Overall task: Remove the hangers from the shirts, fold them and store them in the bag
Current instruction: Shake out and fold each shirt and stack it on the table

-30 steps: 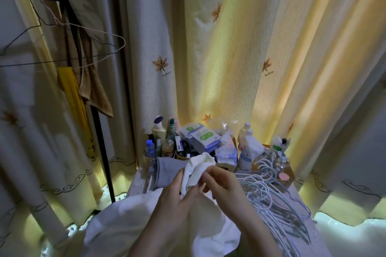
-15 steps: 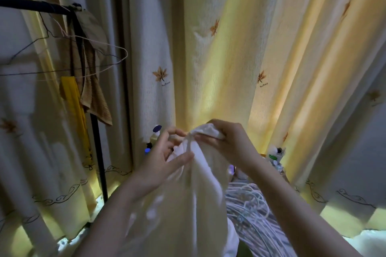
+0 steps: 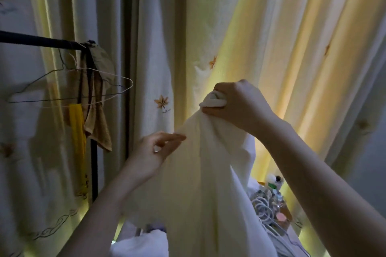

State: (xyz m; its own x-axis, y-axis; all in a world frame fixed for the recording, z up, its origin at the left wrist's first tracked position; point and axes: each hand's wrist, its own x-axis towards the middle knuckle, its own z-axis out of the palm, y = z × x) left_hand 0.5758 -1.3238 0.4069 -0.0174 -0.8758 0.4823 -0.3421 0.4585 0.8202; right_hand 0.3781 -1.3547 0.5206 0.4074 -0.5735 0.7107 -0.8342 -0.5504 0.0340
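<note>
While the right hand is raised in front of the curtain, it is fisted tight around the bunched top of the white shirt. A rounded wad of cloth sticks out of the fist on the thumb side.

The shirt is off any surface and hangs from that fist in long soft vertical folds. The fabric is thin and matte, cream where the backlight comes through. Its lower end is out of frame.

The left hand is lower and left, with fingers nearly straight and their tips against the shirt's left fold. The thumb sits apart underneath, and no pinch is visible.

The black metal rack is at left, a round horizontal bar meeting an upright post. At the bar's right end hang two thin wire hangers, one dark and one white, both bare. Draped beside them at that same end are a brown terry towel and a narrow yellow cloth.

Low right, beside the shirt, is a tangle of white hooked hangers, with small bottles behind it, blurred. The surface under them is hidden.

The curtain is heavy and pleated, pale yellow, with a stitched maple leaf.
</note>
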